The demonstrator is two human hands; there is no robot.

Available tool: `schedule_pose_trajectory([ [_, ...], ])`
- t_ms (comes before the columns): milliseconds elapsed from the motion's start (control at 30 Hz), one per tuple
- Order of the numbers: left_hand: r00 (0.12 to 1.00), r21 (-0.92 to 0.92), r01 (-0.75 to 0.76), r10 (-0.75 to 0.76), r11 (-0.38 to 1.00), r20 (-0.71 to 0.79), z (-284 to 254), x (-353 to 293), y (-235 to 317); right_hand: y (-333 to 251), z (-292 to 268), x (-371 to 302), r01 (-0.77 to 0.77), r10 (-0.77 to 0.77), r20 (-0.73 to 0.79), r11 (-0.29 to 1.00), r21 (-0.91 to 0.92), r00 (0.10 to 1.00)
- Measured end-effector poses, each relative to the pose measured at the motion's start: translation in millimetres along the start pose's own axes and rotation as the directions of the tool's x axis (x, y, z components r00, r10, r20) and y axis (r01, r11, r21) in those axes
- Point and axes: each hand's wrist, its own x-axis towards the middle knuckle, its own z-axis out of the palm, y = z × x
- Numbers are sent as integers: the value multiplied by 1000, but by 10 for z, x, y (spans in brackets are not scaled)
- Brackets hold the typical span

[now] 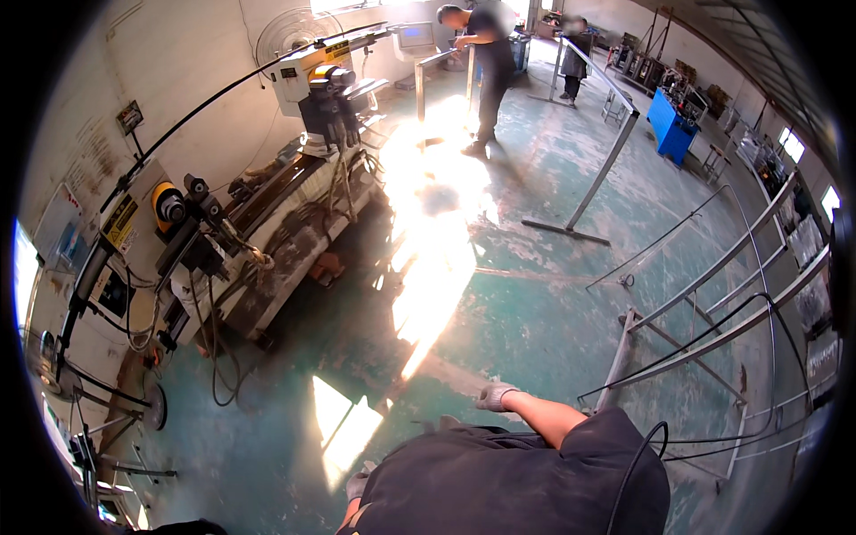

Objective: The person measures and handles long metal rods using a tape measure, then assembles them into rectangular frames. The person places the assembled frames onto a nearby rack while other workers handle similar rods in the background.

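Observation:
My right hand, in a light grey work glove, is held out in front of my dark shirt. Its fingers look loosely curled, and nothing shows in them. My left hand, also gloved, hangs low beside the shirt's left edge. Most of it is hidden or blurred, so its fingers cannot be made out. Neither hand touches anything that I can see. Below them lies the worn green floor, crossed by bright sunlight.
Two machines with hanging cables line the left wall. Ahead, a person stands at a metal frame; another person is farther back. A tall metal stand, metal rails, black cables and a blue cabinet are to the right.

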Motion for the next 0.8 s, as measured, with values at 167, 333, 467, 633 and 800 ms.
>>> schedule_pose_trajectory([
  [167,1000,75,8,-8,997,-3,-73,-125,162,147,90,-37,-59,60,-17,997,50,998],
  [333,1000,102,13,-11,995,-21,-103,-246,308,172,118,-86,-54,57,-37,996,64,998],
  [467,997,129,50,-42,990,-62,-116,-430,590,183,123,-65,-57,59,-33,997,59,998],
  [633,996,126,8,3,992,-89,-119,-493,608,189,112,-85,-65,66,-27,996,55,997],
  [800,998,7,16,-15,1000,-61,-127,-596,664,306,144,72,-86,86,-8,996,1,996],
])
